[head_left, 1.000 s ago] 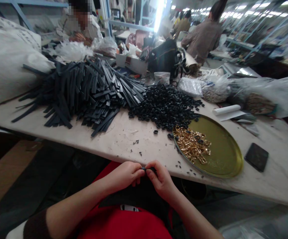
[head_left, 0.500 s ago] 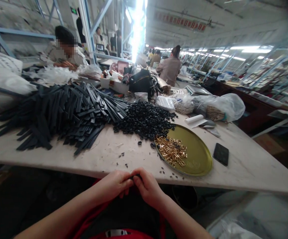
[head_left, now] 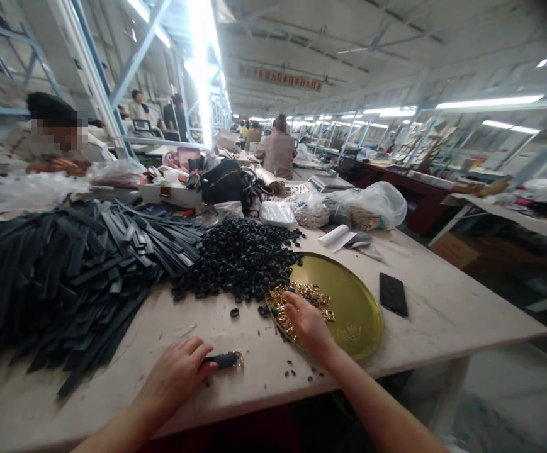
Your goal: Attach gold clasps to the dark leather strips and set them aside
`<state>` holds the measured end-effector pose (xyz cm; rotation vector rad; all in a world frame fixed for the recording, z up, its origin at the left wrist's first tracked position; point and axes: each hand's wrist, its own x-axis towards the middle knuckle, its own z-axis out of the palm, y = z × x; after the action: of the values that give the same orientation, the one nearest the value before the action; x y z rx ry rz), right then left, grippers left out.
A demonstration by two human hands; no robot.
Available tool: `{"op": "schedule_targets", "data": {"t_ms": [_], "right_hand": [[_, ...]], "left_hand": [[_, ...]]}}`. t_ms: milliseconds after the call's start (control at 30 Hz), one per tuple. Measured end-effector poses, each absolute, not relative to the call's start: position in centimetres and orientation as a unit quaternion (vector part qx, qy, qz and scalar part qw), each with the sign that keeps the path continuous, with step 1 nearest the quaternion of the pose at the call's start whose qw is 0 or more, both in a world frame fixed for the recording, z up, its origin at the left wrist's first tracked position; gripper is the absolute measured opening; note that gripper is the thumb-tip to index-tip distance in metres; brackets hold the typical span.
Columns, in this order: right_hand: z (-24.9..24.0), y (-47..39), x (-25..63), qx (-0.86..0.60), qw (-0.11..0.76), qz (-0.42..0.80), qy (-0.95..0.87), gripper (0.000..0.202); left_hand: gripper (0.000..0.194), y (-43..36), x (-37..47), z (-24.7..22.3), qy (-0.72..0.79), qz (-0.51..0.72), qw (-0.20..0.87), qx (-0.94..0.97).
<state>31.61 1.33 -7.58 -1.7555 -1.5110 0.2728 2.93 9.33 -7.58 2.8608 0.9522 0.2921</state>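
Observation:
A black strap (head_left: 223,360) with a gold buckle (head_left: 240,359) at its right end sits in my left hand (head_left: 179,371), whose fingers are closed on it just above the table's front part. My right hand (head_left: 308,324) reaches over the left side of a round golden tray (head_left: 355,308). Its fingers point into the heap of gold buckles (head_left: 318,296) and look slightly apart, with nothing visible held. Beside the tray rises a heap of small black loops (head_left: 240,258). A big pile of black straps (head_left: 89,264) spreads across the left of the table.
A dark phone (head_left: 393,294) lies right of the tray on the pale table (head_left: 443,302). Behind are a black bag (head_left: 226,182), plastic bags (head_left: 379,204) and a white roll (head_left: 337,238). One co-worker (head_left: 60,138) sits at the far left; another person (head_left: 277,151) sits farther back.
My hands, together at the table's edge before, have parted. The left has moved left onto the table with the strap; the right has reached forward to the buckles. The view has shifted.

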Motion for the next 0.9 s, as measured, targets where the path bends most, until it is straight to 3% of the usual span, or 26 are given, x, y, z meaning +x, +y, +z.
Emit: {"op": "schedule_targets", "data": {"t_ms": [200, 300, 500, 767, 900], "right_hand": [[-10.9, 2.6, 43.7, -0.767, 0.333, 0.103, -0.539, 0.069], [-11.6, 4.2, 43.7, -0.743, 0.318, 0.121, -0.576, 0.065], [-11.3, 6.1, 40.1, -0.716, 0.311, 0.12, -0.613, 0.052], [-10.7, 4.1, 40.1, -0.69, 0.337, 0.152, -0.623, 0.049], [-9.7, 8.0, 44.4, -0.725, 0.334, 0.122, -0.59, 0.054]], "left_hand": [[0.026, 12.1, 6.7, -6.3, 0.244, 0.16, 0.037, 0.956], [0.026, 13.5, 13.9, -5.5, 0.181, 0.115, 0.049, 0.976], [0.024, 16.0, 26.7, -5.9, 0.209, 0.09, 0.033, 0.973], [0.027, 15.0, 26.3, -6.8, 0.206, 0.085, 0.045, 0.974], [0.03, 16.9, 24.4, -5.4, 0.179, 0.131, 0.042, 0.974]]}}
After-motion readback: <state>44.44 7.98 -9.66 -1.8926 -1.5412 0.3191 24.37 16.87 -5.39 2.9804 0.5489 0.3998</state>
